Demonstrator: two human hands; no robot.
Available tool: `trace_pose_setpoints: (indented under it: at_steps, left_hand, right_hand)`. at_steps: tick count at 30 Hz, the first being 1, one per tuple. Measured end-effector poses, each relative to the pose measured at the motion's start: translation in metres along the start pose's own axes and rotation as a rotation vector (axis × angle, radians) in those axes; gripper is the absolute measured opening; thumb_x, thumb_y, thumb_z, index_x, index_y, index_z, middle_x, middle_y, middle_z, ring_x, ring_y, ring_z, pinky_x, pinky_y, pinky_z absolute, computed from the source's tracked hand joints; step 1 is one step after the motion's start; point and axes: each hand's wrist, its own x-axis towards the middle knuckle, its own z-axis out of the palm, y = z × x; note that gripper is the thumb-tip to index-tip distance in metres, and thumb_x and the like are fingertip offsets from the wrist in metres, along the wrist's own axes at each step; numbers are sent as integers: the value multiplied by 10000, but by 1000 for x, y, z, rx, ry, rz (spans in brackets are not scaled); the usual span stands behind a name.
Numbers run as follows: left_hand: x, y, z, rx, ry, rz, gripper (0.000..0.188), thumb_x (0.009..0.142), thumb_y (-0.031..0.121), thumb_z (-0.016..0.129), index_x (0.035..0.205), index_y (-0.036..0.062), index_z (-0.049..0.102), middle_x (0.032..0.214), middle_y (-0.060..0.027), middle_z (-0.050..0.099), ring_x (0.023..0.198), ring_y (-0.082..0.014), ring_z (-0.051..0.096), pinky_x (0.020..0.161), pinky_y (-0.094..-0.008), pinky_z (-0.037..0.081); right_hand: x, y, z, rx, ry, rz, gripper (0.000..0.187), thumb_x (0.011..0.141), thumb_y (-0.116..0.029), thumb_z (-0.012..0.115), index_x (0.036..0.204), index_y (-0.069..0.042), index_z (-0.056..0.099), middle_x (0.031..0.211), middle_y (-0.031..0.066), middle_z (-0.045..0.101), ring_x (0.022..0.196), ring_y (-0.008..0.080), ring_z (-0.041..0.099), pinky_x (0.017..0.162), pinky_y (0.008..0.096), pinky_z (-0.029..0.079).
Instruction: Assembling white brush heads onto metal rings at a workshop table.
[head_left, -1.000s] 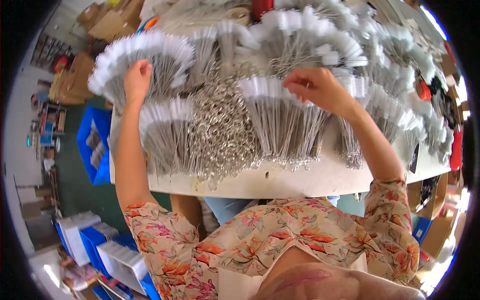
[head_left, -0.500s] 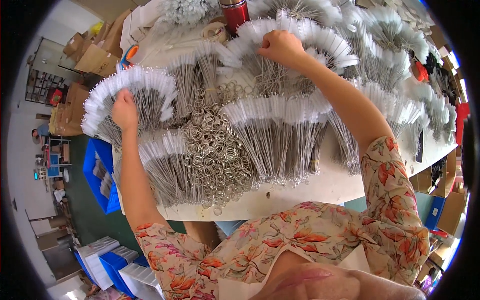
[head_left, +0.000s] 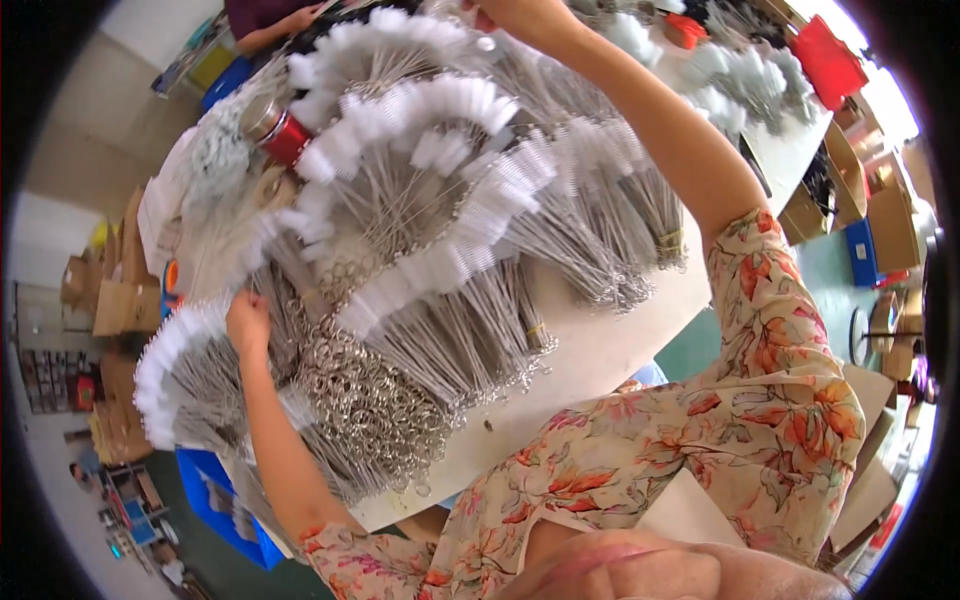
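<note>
My left hand (head_left: 248, 320) is closed at the left side of the table. It sits between a fan of white-bristled wire brushes (head_left: 165, 350) and another brush bundle; anything in its fingers is too small to make out. At the top edge of the view, my right hand (head_left: 525, 18) reaches over the far brushes (head_left: 400, 35). Its fingers look bent together, partly cut off and blurred, so what they hold does not show. Shiny metal rings (head_left: 375, 400) lie heaped near the front edge, beside fanned brushes (head_left: 450, 270) with looped wire ends.
A red cup with a metal lid (head_left: 280, 132) stands at the back left, near an orange-handled tool (head_left: 170, 280). A blue crate (head_left: 215, 500) is below the table's left edge. Another person's arm (head_left: 285, 25) shows at the far side. Cardboard boxes (head_left: 893, 225) stand at right.
The view has turned and shifted toward the right, so the table appears tilted. My right hand has moved farther away, to the top edge. My left hand has shifted from the fan's bristles to its right side.
</note>
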Motion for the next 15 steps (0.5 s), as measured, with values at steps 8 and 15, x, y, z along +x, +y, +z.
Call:
trace_pose_setpoints:
  at_steps: [8, 15]
  left_hand:
    - [-8, 28, -13, 141, 68, -43, 158, 800, 187, 534, 878, 56, 576, 797, -168, 625, 742, -352, 598, 658, -415, 459]
    - [-35, 55, -69, -738, 473, 74, 175, 877, 129, 493, 1011, 21, 521, 771, -43, 557, 563, -118, 485, 485, -261, 391]
  right_hand:
    - [-29, 107, -27, -478, -189, 173, 259, 733, -305, 661, 915, -123, 681, 755, 76, 654, 703, 158, 616, 675, 298, 493]
    - [-44, 118, 1, -813, -368, 200, 178, 699, -192, 602, 843, -97, 648, 842, 123, 642, 815, 301, 630, 657, 399, 496]
